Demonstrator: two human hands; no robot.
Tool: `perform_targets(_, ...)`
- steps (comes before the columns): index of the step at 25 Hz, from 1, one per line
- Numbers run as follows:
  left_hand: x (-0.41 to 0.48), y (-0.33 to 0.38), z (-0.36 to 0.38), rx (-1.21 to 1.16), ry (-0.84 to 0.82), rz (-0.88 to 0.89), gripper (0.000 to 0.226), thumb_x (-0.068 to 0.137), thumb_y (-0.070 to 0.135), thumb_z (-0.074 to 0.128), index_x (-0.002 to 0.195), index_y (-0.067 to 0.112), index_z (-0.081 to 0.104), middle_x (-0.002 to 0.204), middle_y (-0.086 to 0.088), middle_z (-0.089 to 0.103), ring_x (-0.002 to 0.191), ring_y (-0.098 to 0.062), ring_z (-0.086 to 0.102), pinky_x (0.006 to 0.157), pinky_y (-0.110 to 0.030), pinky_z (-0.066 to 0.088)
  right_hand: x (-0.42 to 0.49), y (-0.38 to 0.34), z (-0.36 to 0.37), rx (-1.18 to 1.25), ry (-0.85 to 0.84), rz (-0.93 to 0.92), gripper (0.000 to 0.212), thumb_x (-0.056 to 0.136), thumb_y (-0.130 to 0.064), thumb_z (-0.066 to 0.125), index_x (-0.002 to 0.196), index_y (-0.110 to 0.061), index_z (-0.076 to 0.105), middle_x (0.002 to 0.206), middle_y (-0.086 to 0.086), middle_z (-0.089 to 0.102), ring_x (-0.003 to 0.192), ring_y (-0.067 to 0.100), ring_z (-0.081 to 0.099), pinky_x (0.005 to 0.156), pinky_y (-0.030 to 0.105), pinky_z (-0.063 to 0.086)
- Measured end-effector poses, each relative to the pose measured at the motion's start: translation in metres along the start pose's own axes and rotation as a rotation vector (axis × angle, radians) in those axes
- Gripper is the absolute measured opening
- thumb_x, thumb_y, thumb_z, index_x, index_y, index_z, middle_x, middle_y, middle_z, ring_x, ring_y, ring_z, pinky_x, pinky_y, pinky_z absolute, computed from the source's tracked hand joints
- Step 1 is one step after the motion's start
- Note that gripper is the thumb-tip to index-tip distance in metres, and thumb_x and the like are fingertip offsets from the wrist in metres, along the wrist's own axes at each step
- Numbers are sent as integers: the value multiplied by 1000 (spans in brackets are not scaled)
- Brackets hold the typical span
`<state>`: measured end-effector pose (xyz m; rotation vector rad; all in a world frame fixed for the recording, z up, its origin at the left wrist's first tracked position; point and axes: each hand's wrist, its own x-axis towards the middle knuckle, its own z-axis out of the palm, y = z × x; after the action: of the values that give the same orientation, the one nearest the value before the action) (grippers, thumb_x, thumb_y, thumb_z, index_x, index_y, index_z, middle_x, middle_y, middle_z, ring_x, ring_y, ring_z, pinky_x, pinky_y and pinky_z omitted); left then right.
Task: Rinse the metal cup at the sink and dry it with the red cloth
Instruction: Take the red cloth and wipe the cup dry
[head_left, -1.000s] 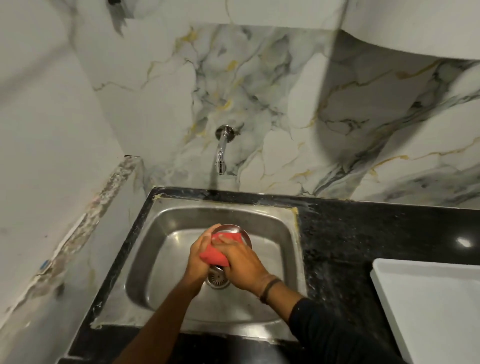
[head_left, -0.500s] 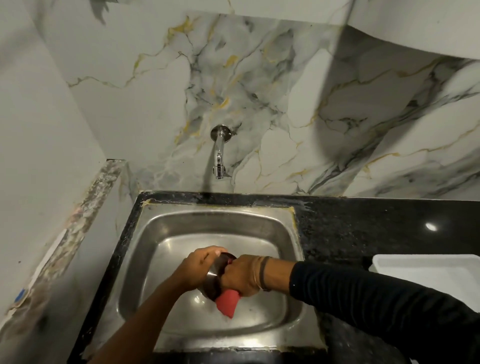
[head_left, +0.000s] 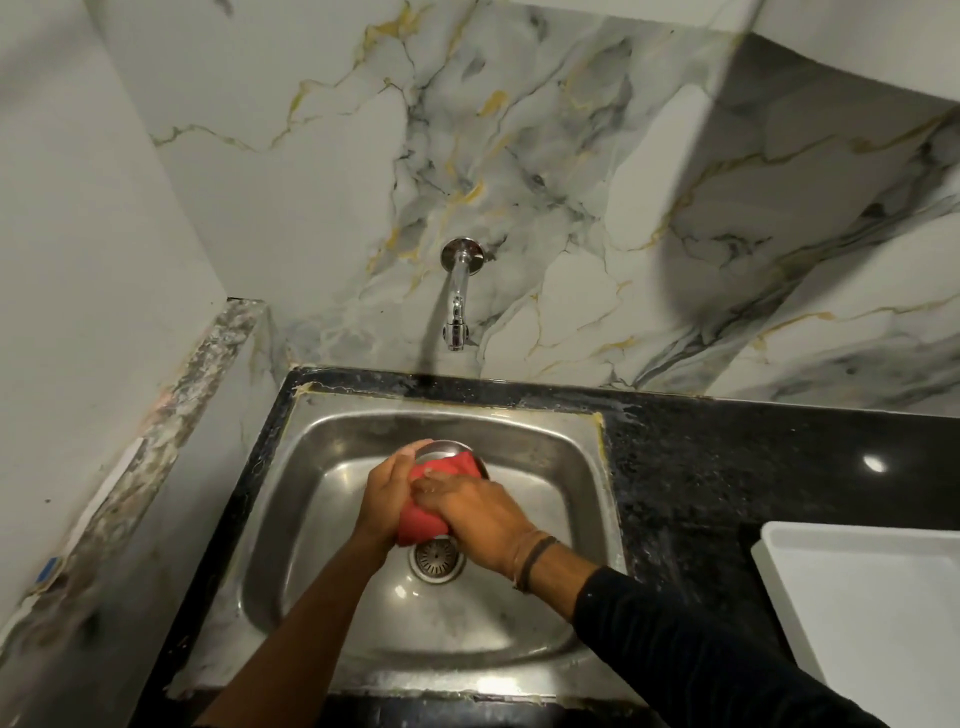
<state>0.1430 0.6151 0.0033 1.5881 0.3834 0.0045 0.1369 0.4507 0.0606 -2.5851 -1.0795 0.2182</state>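
Metal cup (head_left: 441, 450) mouth-away over sink (head_left: 561, 457), left hand (head_left: 387, 499) gripping it, right hand (head_left: 478, 514) clutching red cloth (head_left: 426, 512).

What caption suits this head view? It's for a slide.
Both hands wipe a shiny metal cup with a red cloth over the stainless steel sink.
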Motion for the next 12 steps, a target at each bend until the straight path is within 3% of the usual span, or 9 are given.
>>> perform_targets(4, -2, -12, -8, 59, -88, 31, 38, 106, 37, 39, 115, 28, 75, 111, -5, 79, 109, -24, 73, 102, -46, 56, 9, 6, 11, -156, -44, -122, 44, 93, -27, 79, 134, -20, 69, 142, 1, 70, 131, 25, 67, 103, 43, 62)
perform_targets(7, -2, -15, -10, 197, -48, 122, 53, 103, 44, 32, 129, 18, 70, 121, -11, 77, 116, -26, 70, 108, -51, 52, 21, -15, 19, -347, -91, 68, 67, 94, -26, 77, 152, -5, 53, 152, 18, 60, 140, 39, 57, 119, 51, 50)
perform_targets(9, -2, -12, -7, 291, 15, 208, 55, 104, 46, 31, 134, 19, 68, 126, -8, 76, 120, -23, 69, 109, -45, 52, 30, -27, 17, -367, -160, 279, 82, 94, -37, 78, 157, 1, 42, 151, 26, 56, 138, 46, 54, 117, 56, 48)
perform_targets(10, -1, -10, -6, 326, 43, 263, 54, 105, 45, 31, 135, 20, 68, 127, -6, 76, 119, -19, 69, 107, -34, 53, 36, -32, 14, -338, -180, 374, 82, 93, -40, 79, 156, -2, 42, 146, 25, 59, 135, 45, 55, 114, 55, 50)
perform_targets(12, 0, -6, -4, 402, 96, 381, 50, 107, 40, 34, 137, 19, 68, 126, -4, 77, 114, -10, 69, 98, -14, 49, 47, -38, 7, -205, -211, 515, 66, 92, -38, 81, 146, -9, 55, 134, 20, 67, 125, 39, 62, 106, 52, 55)
